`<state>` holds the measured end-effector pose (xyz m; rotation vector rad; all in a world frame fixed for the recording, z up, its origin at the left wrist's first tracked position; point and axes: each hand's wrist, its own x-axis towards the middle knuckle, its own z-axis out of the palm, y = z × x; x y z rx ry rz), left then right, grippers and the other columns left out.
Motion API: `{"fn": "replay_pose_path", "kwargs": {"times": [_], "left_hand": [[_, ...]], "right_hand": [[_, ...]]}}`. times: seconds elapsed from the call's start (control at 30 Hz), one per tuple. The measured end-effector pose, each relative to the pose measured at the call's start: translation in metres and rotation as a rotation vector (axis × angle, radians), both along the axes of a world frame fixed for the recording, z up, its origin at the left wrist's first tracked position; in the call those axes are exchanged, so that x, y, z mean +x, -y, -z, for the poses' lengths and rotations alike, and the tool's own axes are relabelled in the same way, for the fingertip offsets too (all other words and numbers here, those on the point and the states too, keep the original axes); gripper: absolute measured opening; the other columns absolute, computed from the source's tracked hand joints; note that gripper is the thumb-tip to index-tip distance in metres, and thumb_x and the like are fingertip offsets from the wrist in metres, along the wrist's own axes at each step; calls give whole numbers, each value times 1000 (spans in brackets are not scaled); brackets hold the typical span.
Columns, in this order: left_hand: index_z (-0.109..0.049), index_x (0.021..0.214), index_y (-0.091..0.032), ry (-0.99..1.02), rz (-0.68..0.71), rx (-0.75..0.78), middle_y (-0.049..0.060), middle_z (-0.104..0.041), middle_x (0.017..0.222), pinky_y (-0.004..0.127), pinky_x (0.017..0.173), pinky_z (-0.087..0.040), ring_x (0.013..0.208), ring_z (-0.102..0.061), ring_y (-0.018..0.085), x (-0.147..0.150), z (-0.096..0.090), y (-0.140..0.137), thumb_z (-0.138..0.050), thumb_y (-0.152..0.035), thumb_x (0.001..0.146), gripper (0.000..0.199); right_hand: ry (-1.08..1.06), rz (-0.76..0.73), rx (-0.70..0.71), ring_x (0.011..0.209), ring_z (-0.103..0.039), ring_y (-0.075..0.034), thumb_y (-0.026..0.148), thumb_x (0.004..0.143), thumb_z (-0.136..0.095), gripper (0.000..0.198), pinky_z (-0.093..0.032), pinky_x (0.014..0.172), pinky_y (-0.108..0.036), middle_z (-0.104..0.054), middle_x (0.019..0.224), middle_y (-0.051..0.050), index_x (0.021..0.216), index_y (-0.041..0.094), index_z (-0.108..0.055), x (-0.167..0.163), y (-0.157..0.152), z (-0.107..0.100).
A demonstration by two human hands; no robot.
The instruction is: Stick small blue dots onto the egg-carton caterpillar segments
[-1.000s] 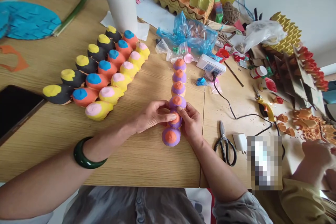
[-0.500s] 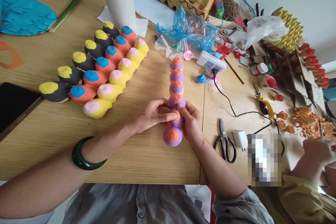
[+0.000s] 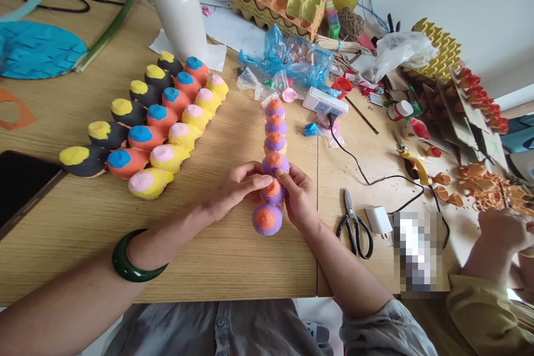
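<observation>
A purple-and-orange egg-carton strip [image 3: 267, 220], a row of purple bumps capped with orange clay, points away from me over the table. My left hand [image 3: 240, 188] grips its left side, thumb lying by an orange cap near the close end. From the right, my right hand [image 3: 301, 196] holds the same strip, its thumb pressed between two bumps. Fingers under the strip are hidden. To the left lie three similar strips side by side: a black-and-yellow strip [image 3: 109, 136], a red-and-blue strip [image 3: 147, 137] and a yellow-and-pink strip [image 3: 172, 154].
A white bottle [image 3: 179, 16] stands behind the strips. Black-handled scissors [image 3: 354, 225], a white charger [image 3: 379, 221] and a power strip [image 3: 324, 103] lie rightward. Egg trays [image 3: 275, 8] sit at the back. A co-worker's hand [image 3: 503, 231] is at far right.
The camera view has shifted slightly, so more of the bottle shows. Both hands keep their hold on the strip, whose near end appears tipped slightly; the left thumb has shifted a little off the orange cap.
</observation>
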<state>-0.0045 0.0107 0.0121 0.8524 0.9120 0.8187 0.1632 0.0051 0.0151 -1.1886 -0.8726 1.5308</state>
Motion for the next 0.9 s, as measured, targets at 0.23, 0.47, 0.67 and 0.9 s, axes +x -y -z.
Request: {"fn": "replay_pose_path", "kwargs": {"times": [0.23, 0.47, 0.67, 0.9], "left_hand": [[-75, 102, -18, 6, -11, -25, 6, -76, 98, 39, 77, -59, 99, -75, 35, 3, 1, -1, -95, -49, 67, 51], [-66, 107, -16, 64, 38, -48, 4, -79, 94, 29, 72, -61, 84, -74, 20, 0, 0, 1, -100, -40, 64, 60], [-66, 108, -17, -16, 34, -4, 2, -77, 80, 23, 59, -52, 68, -71, 17, -2, 2, 2, -99, -42, 65, 60], [-68, 110, -19, -121, -16, 68, 1, -77, 77, 23, 57, -53, 67, -73, 19, 1, -2, 10, -98, -40, 64, 59]], "right_hand": [[-15, -4, -29, 69, -61, -19, 48, 82, -84, 23, -52, 65, -34, -72, 82, -2, 92, 28, -77, -2, 1, -1], [-61, 10, -60, 64, -55, -14, 46, 78, -87, 23, -47, 62, -29, -70, 78, 0, 86, 27, -78, -3, 2, -8], [-69, 7, -39, 65, -56, -16, 56, 73, -91, 34, -49, 61, -31, -70, 79, -1, 87, 27, -78, -4, 2, -7], [-77, 37, -18, 64, -56, -14, 53, 76, -90, 31, -47, 60, -29, -72, 79, 0, 87, 26, -79, -3, 2, -7]]}}
